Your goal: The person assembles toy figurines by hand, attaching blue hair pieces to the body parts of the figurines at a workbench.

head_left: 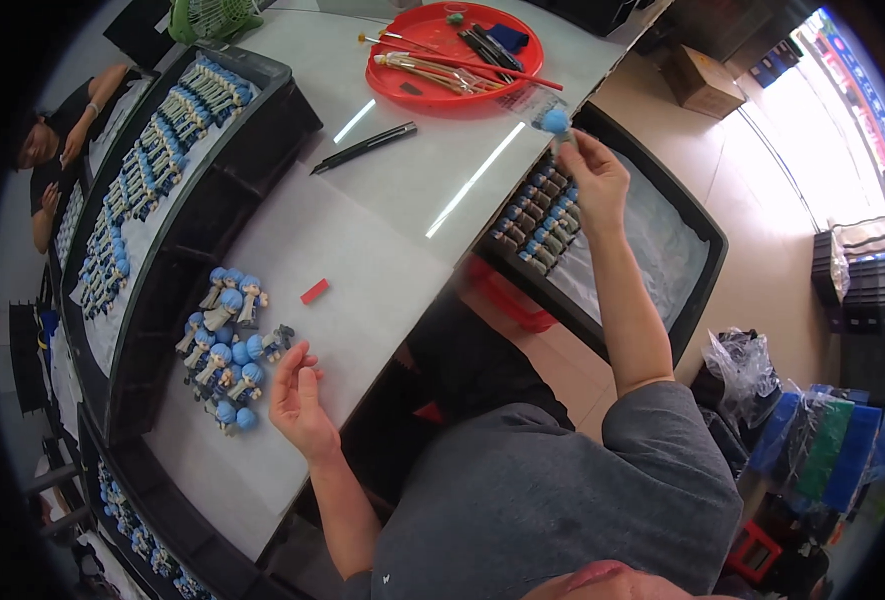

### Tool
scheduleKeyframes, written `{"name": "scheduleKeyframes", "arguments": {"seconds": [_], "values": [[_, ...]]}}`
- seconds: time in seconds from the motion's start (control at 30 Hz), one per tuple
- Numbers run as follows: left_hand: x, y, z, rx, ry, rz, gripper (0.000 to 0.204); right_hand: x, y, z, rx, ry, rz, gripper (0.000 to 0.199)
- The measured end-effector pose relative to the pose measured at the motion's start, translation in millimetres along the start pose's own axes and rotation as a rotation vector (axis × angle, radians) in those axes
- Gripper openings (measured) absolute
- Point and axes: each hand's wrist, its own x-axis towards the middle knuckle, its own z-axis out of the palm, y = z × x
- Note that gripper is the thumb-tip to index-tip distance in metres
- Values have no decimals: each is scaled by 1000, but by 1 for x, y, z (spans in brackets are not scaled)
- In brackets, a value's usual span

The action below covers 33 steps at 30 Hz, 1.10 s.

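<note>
Far left of the red block [315,291], tray [206,218] of dolls; nearer left, heap [225,352] of more. Below the block, left hand [305,408], fingers half open and empty, contact with the heap unclear. Above it, pen [363,149], then dish [433,20]. Far right and above, one doll [555,122], pinched between right hand [598,182] thumb and fingertips.

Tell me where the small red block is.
In the head view, the red block lies left of centre on the white work surface, just right of the blue-haired figurines and beyond the left hand.
</note>
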Motion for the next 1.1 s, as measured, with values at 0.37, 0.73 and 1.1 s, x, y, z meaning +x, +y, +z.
{"name": "scheduleKeyframes", "arguments": {"seconds": [0.37, 0.73, 1.1], "values": [[-2, -3, 0, 125, 36, 14, 23, 123, 162, -181, -1187, 404, 268, 27], [0, -3, 3, 163, 28, 30, 21, 145, 198, -180, -1294, 232, 383, 32], [1, -3, 1, 122, 12, 37, 20, 127, 184, -215, -1138, 317, 128, 41]]}}
